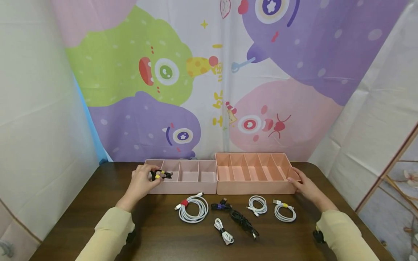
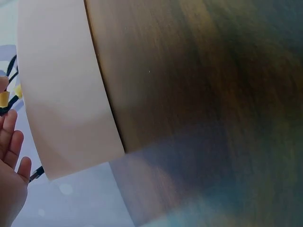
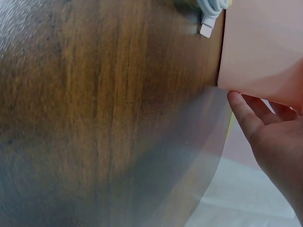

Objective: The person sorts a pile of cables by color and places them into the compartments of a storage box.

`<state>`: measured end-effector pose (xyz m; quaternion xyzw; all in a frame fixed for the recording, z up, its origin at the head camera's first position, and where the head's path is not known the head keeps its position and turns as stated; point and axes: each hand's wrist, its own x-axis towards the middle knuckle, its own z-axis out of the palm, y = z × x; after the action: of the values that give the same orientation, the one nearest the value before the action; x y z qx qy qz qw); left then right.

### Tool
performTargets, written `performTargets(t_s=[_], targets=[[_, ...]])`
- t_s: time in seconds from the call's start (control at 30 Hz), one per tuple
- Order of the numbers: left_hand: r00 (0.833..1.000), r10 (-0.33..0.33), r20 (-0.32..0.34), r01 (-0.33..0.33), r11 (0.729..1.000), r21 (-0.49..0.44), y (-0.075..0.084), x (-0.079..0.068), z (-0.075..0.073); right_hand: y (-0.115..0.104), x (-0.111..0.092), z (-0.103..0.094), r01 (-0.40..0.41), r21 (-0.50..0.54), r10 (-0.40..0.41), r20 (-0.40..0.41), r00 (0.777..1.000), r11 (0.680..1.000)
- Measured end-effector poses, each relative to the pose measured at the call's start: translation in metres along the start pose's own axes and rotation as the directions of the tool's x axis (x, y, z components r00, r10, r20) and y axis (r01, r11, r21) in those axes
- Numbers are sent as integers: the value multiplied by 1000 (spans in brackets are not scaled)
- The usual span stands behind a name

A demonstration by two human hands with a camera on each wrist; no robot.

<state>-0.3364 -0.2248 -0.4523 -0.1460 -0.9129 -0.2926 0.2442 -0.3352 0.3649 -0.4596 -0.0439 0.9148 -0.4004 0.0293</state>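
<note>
My left hand [image 1: 142,181] pinches a bundled black cable [image 1: 164,175] with a yellow tie over the left compartments of a pale pink divided box [image 1: 183,187]. In the left wrist view the cable's yellow tie [image 2: 4,99] shows at the fingers, and part of the cable hangs below behind the box. On the other side, my right hand [image 1: 306,186] grips the front right corner of a peach divided box [image 1: 254,187]. Its thumb lies at the front rim and its fingers [image 3: 246,113] lie along the end wall.
Coiled cables lie in front of the boxes: a white one with a red tie [image 1: 193,210], black ones [image 1: 243,222], a white bundle with a black tie [image 1: 223,231], a small white coil [image 1: 257,206] and one with a yellow tie [image 1: 285,212]. A cartoon curtain [image 1: 209,145] hangs behind the table.
</note>
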Motion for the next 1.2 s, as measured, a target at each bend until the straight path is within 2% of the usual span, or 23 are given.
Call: performTargets(t_s=[0.5, 1.0, 1.2], targets=[[999, -8, 35, 7, 1000, 27, -4, 1, 5, -3, -1, 0, -19, -1, 19, 7, 1000, 1000], [990, -63, 126, 57, 997, 48, -4, 0, 4, -3, -2, 0, -17, 10, 17, 8, 1000, 1000], [990, -57, 126, 52, 998, 42, -4, 0, 4, -4, -2, 0, -20, 12, 20, 9, 1000, 1000]])
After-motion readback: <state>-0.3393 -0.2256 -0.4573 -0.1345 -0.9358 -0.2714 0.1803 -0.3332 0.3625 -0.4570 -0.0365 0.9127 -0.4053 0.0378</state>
